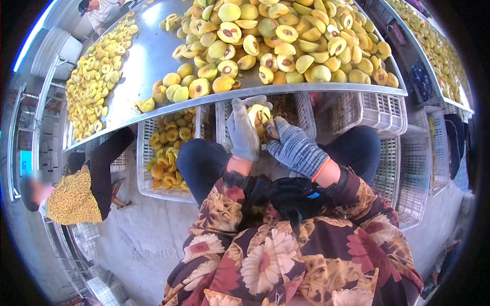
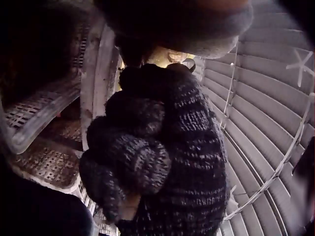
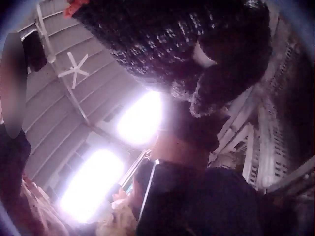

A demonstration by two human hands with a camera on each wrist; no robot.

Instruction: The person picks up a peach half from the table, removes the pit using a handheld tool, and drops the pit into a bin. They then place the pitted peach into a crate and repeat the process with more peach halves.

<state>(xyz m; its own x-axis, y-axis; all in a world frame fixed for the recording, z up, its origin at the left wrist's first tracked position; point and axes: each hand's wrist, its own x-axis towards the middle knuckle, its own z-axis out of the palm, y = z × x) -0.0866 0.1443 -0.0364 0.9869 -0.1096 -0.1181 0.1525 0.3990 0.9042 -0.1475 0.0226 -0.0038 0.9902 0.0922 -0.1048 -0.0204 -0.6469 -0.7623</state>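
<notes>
In the head view my left hand (image 1: 244, 130), in a plain grey glove, holds a cut yellow peach (image 1: 259, 115) just below the table edge. My right hand (image 1: 295, 148), in a striped knit glove, grips a small pitting tool (image 1: 272, 129) against the fruit's open side. A curved metal tip (image 2: 190, 64) of the tool shows at the fruit in the left wrist view, above the right hand's curled fingers (image 2: 142, 152). From the right wrist, the striped glove (image 3: 172, 39) appears dark and most of the fruit is hidden.
Halved peaches (image 1: 286, 46) lie heaped on the metal table (image 1: 153, 61). A white crate (image 1: 158, 191) of peach halves stands left of my knees. Another crate (image 1: 224, 122) sits under the hands, and stacked crates (image 1: 388, 115) stand right. A person (image 1: 76, 196) sits at left.
</notes>
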